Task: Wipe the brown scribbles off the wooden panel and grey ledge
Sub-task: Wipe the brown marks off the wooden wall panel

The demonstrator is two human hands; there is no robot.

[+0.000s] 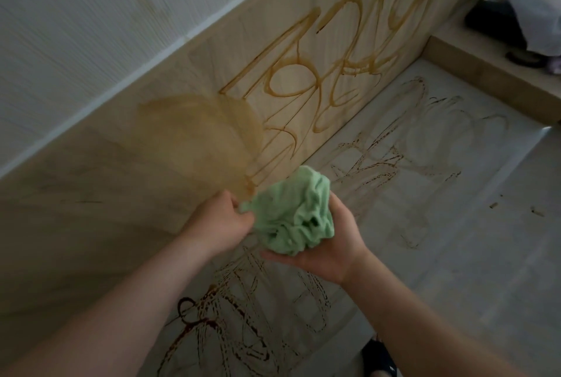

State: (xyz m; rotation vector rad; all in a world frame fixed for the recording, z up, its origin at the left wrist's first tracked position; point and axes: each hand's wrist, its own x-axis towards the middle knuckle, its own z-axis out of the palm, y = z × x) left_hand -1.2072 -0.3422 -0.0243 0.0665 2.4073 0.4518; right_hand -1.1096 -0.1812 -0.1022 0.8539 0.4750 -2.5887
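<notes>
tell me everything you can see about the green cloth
The green cloth is pale mint, soft and towel-like, bunched into a crumpled ball with deep folds. It is held above the grey ledge, just in front of the wooden panel. The right hand cups it from below; the left hand pinches the edge nearest the panel. No brown stain shows on its visible side.

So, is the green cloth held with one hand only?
No, the left hand pinches an edge of the green cloth while the right hand cups it from below.
</notes>
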